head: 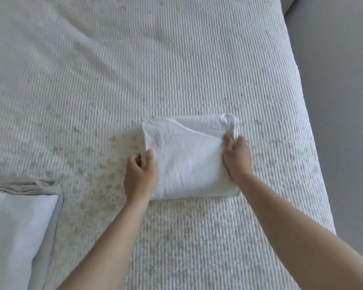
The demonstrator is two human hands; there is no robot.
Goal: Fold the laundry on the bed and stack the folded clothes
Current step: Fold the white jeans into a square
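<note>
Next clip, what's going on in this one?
A person is folding laundry on a bed with a ribbed, light-coloured cover. Both hands hold a white garment already folded into a compact rectangle: the left hand grips its left edge, the right hand its right edge near the hemmed corner. At the lower left lies a stack of folded clothes, a white piece on top of a grey one. The white garment is not yet on that stack.

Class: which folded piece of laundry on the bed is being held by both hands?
The white folded garment mid-bed, gripped at both side edges; the stack at lower left lies untouched.
</note>
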